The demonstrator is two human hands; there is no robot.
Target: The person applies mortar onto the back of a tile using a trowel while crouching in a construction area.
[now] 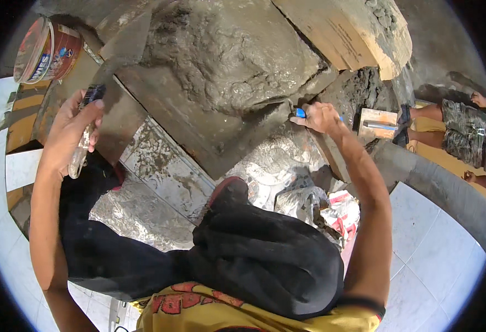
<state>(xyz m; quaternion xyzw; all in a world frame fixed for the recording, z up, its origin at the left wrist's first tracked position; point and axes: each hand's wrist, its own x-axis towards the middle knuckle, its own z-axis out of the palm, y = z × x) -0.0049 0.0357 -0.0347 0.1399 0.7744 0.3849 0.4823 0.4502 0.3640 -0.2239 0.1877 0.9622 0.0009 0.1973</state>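
Note:
My right hand (321, 117) is closed around the blue handle of a trowel (300, 113), whose blade lies against the lower edge of a heap of wet grey mortar (226, 61). Over at the left, my left hand (76, 130) is wrapped round a long, narrow tool with a black end (93, 95) and a pale, mortar-smeared lower part; its exact kind is unclear. That hand is raised, apart from the mortar. Under the heap is a flat, mortar-coated board or sheet (165, 105). Mortar bits cover a white tile strip (162, 160) between my hands.
A red bucket (66, 52) lies tilted at upper left. Mortar sits on a brown cardboard-like piece (331, 33) at upper right. Beside my right hand is a wooden hand float (378, 123). Another person's legs (428, 124) are at far right. A crumpled bag (342, 213) lies near my knee.

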